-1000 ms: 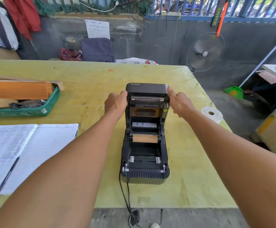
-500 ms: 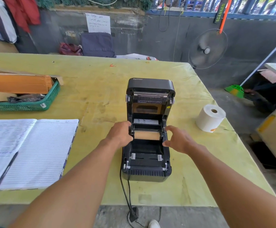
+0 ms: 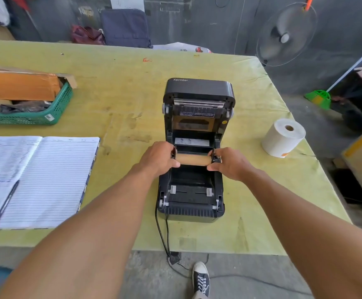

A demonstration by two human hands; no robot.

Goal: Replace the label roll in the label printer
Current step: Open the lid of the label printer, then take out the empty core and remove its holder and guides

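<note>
Gripping one end each, the left hand (image 3: 157, 159) and the right hand (image 3: 229, 164) hold the brown empty roll (image 3: 194, 159) in the open printer (image 3: 197, 87). A new white label roll (image 3: 281, 141) stands on the worktop (image 3: 121, 83), right of the printer.

One wide-angle view from the person's head looks forward and down along both forearms. It is close above the printer (image 3: 194, 203) on the counter (image 3: 119, 100), with the left hand (image 3: 157, 157) and right hand (image 3: 229, 164) at the core (image 3: 194, 159) mid-frame. Floor (image 3: 149, 277) and a shoe (image 3: 201, 277) edge the bottom, a wall (image 3: 218, 24) the top.
</note>
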